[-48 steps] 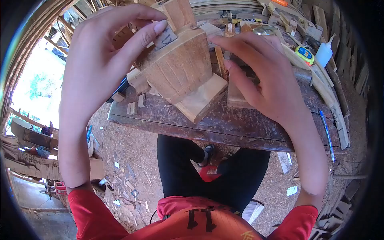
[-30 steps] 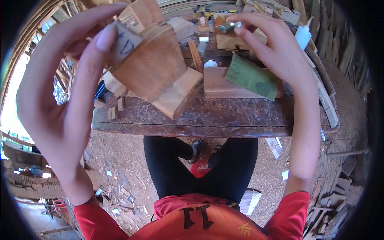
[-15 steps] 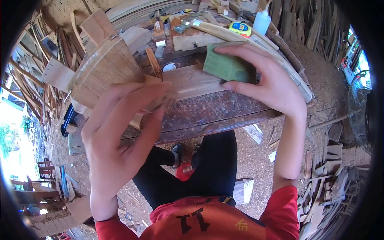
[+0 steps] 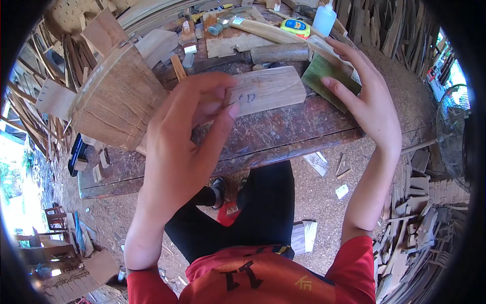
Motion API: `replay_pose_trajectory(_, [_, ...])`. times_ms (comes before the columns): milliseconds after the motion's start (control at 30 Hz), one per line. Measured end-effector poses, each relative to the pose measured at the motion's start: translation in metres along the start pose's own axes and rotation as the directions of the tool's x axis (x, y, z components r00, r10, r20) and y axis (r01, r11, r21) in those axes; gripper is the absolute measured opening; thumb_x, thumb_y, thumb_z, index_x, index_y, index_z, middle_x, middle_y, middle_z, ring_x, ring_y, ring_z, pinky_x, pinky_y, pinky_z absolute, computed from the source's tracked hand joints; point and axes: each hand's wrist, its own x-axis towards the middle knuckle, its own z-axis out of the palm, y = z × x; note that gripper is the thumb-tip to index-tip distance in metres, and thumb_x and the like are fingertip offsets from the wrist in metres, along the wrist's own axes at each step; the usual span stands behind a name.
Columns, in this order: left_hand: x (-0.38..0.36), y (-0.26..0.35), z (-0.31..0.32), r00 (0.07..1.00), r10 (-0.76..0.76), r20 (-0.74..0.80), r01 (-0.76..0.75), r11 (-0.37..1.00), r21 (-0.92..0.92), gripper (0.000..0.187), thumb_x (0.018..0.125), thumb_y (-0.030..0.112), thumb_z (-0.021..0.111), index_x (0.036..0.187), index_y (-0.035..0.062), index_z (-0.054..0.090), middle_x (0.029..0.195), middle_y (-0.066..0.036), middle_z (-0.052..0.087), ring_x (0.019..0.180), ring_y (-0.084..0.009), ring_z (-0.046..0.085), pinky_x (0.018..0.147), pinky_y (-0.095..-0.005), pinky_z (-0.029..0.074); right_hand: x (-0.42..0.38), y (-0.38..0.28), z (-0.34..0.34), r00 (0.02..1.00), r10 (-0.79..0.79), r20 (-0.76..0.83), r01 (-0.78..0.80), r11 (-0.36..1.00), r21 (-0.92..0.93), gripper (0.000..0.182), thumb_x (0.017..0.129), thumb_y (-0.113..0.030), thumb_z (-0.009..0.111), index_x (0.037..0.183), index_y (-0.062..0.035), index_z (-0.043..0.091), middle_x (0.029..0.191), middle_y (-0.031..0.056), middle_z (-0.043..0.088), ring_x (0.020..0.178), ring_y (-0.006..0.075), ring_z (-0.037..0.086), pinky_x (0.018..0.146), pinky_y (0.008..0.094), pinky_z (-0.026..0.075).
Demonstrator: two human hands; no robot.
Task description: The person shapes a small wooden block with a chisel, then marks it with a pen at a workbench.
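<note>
My left hand [image 4: 185,126] pinches the left end of a pale wooden block [image 4: 273,91] between thumb and fingers. Dark handwritten marks show on the block's face near my fingertips. On the right, a sheet of green sandpaper [image 4: 324,76] is in my right hand [image 4: 372,96], with the thumb across its front and the other fingers curved along its far edge. The sandpaper is tilted close to the block's right end. Behind the block lies a round wooden piece [image 4: 281,52] on the worn workbench [image 4: 283,131].
A large curved wooden piece [image 4: 116,93] stands at the left of the bench. Toward the back are a tape measure [image 4: 295,28], a white squeeze bottle [image 4: 324,19] and several wood offcuts. A fan [image 4: 453,134] stands at right, near stacked scrap wood [image 4: 420,243].
My left hand has moved right and now grips the block, whose marked face has come into view. The sandpaper has shifted right and turned in my right hand, whose fingers are spread wider.
</note>
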Motion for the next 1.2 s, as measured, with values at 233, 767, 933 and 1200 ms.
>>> replay_pose_trajectory(233, [-0.002,-0.01,0.011,0.995,0.078,-0.063,-0.078,0.997,0.007,0.03,0.095,-0.004,0.069,0.125,-0.0017,0.066,0.108,-0.014,0.067,0.102,-0.0215,0.073,0.089,-0.0319,0.061,0.031,0.009,0.034,0.957,-0.291,0.004,0.288,0.946,-0.15,0.042,0.097,-0.018,0.066,0.139,-0.0117,0.065,0.129,0.0168,0.069,0.128,0.0345,0.061,0.112,0.0454,0.041])
replay_pose_trajectory(767, [-0.038,-0.022,0.022,0.99,0.099,-0.105,-0.086,0.989,0.118,0.024,0.088,-0.001,0.078,0.11,0.0023,0.071,0.101,-0.011,0.073,0.09,-0.0213,0.074,0.079,-0.0316,0.058,0.084,-0.031,-0.003,0.928,-0.149,-0.342,0.233,0.947,0.221,0.051,0.096,-0.035,0.076,0.132,-0.0028,0.062,0.106,0.0081,0.07,0.089,0.018,0.07,0.078,0.0297,0.059])
replay_pose_trajectory(933, [-0.037,-0.021,0.02,0.992,0.113,-0.047,-0.108,0.99,0.094,0.022,0.086,-0.004,0.079,0.107,-0.0001,0.072,0.104,-0.011,0.075,0.097,-0.0206,0.075,0.086,-0.0309,0.057,0.083,-0.086,-0.01,0.772,0.024,-0.635,0.545,0.49,0.681,0.054,0.104,-0.039,0.063,0.139,0.0013,0.053,0.102,0.009,0.065,0.078,0.0109,0.063,0.063,0.0207,0.053])
replay_pose_trajectory(1200, [-0.036,-0.024,0.021,0.996,0.087,0.024,-0.088,0.995,0.051,0.026,0.087,-0.002,0.077,0.111,0.0035,0.074,0.105,-0.01,0.074,0.095,-0.022,0.075,0.085,-0.0317,0.057,0.055,-0.076,-0.017,0.886,-0.3,-0.354,0.386,0.054,0.921,0.059,0.101,-0.047,0.062,0.136,-0.0004,0.054,0.097,0.0076,0.065,0.072,0.0099,0.062,0.059,0.02,0.052])
